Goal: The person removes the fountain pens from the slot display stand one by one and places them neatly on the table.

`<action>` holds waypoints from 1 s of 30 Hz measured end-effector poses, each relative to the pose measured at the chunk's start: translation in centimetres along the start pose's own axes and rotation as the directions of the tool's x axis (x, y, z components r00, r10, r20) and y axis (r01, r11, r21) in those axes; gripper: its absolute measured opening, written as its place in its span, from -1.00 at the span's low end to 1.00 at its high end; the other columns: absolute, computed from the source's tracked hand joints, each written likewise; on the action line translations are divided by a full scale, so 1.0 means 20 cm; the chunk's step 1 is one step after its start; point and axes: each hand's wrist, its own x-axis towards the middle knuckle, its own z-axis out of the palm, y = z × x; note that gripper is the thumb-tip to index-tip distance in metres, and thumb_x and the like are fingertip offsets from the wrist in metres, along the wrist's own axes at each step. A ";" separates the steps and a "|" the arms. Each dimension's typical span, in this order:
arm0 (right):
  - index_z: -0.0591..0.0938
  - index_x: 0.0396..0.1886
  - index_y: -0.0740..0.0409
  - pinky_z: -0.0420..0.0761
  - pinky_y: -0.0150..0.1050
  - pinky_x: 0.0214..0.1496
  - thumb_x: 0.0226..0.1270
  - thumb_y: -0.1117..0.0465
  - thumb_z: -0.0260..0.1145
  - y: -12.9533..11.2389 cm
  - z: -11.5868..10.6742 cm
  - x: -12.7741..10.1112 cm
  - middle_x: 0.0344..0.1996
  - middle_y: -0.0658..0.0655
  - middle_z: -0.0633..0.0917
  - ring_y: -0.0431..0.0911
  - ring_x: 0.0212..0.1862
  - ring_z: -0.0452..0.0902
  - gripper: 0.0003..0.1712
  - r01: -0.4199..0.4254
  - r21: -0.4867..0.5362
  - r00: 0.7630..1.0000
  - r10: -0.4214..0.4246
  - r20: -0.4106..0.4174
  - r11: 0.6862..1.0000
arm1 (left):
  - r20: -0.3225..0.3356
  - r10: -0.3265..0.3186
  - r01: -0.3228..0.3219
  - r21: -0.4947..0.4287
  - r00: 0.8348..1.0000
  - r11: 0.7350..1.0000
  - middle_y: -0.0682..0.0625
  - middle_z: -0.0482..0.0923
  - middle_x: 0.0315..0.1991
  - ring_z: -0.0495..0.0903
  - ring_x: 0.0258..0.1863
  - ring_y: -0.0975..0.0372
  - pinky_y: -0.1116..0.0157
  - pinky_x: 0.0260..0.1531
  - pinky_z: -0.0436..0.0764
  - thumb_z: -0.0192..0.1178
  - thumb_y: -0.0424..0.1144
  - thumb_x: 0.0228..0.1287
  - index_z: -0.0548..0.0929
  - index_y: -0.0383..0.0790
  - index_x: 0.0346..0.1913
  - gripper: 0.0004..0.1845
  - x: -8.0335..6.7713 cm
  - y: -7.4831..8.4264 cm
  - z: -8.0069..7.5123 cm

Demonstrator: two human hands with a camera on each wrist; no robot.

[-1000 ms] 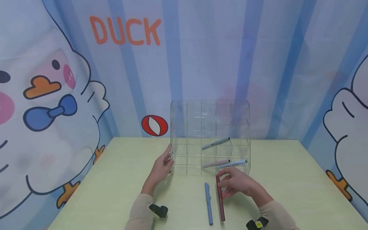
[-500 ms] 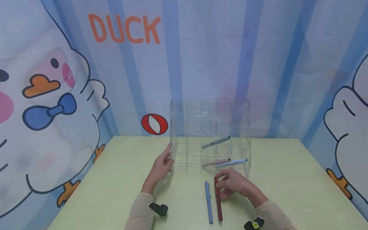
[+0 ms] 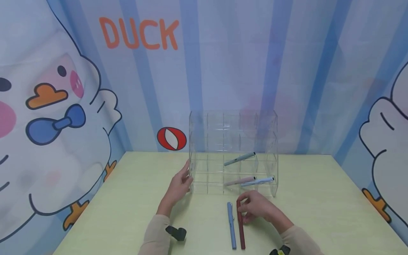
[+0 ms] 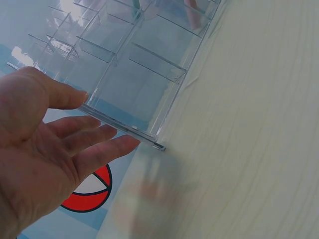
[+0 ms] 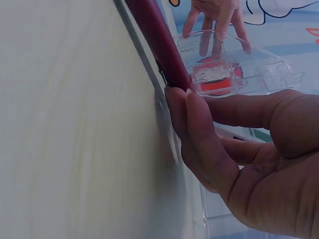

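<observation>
My left hand (image 3: 177, 187) grips the left side wall of a clear acrylic organizer (image 3: 207, 172), thumb (image 4: 65, 95) on one face and fingers on the other. In front of the organizer, my right hand (image 3: 259, 206) pinches a dark red pen (image 3: 241, 226) near its far end. The right wrist view shows thumb and fingertips meeting at that end of the red pen (image 5: 162, 45). A blue pen (image 3: 231, 226) lies on the table just left of the red one, nearly parallel to it.
Inside the organizer, a grey-green pen (image 3: 239, 159) leans in an upper compartment. A pale pink pen (image 3: 239, 181) and a light blue pen (image 3: 259, 181) lie in the bottom row. Behind the pale yellow table (image 3: 318, 198) hangs a duck-print curtain (image 3: 229, 71).
My right hand has shifted slightly left and toward me with the red pen, which now lies closer to the blue pen. The left hand has stayed on the organizer.
</observation>
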 end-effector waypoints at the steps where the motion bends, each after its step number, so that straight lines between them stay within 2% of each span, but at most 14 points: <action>1: 0.48 0.17 0.58 0.71 -0.13 -0.44 0.28 0.47 0.28 0.00 0.00 0.00 -0.32 0.27 0.66 0.04 -0.51 0.70 -0.53 -0.003 -0.002 1.000 0.003 -0.005 1.000 | 0.000 0.001 -0.001 0.000 1.000 1.000 -0.25 0.19 0.50 0.34 0.37 -0.17 0.00 -0.17 0.68 0.04 -0.40 0.50 0.00 0.16 0.61 -0.23 0.00 0.00 0.00; 9: 0.47 0.17 0.59 0.71 -0.14 -0.43 0.26 0.49 0.27 -0.01 0.03 0.00 -0.32 0.25 0.66 0.03 -0.50 0.70 -0.52 -0.029 -0.014 0.999 0.028 -0.034 0.999 | -0.002 -0.004 0.004 0.015 1.000 1.000 -0.24 0.20 0.49 0.34 0.37 -0.17 -0.01 -0.15 0.67 0.04 -0.39 0.51 0.00 0.18 0.61 -0.23 -0.01 0.02 0.00; 15: 0.48 0.15 0.60 0.70 -0.14 -0.45 0.26 0.48 0.30 0.01 0.04 0.00 -0.36 0.23 0.68 0.00 -0.51 0.68 -0.53 -0.013 -0.025 0.999 0.012 -0.036 1.000 | -0.004 0.008 -0.008 0.016 1.000 1.000 -0.25 0.21 0.49 0.34 0.37 -0.18 0.02 -0.19 0.68 0.03 -0.41 0.50 0.00 0.15 0.61 -0.23 -0.01 0.02 0.00; 23: 0.50 0.12 0.61 0.70 -0.14 -0.46 0.24 0.47 0.32 0.02 0.05 0.00 -0.37 0.23 0.68 0.00 -0.52 0.68 -0.54 -0.008 -0.032 0.999 0.007 -0.043 0.999 | 0.001 -0.003 0.003 0.013 1.000 1.000 -0.25 0.21 0.49 0.34 0.37 -0.16 0.01 -0.16 0.68 0.03 -0.41 0.50 -0.01 0.15 0.61 -0.22 -0.02 0.01 0.00; 30: 0.52 0.08 0.56 0.69 -0.14 -0.48 0.18 0.51 0.31 0.00 0.07 0.01 -0.31 0.25 0.60 0.03 -0.53 0.70 -0.56 -0.019 -0.059 0.993 0.012 -0.115 0.998 | -0.006 -0.020 0.020 0.015 1.000 1.000 -0.21 0.21 0.50 0.34 0.38 -0.14 0.01 -0.12 0.67 0.04 -0.39 0.50 0.01 0.21 0.61 -0.22 -0.02 0.02 0.00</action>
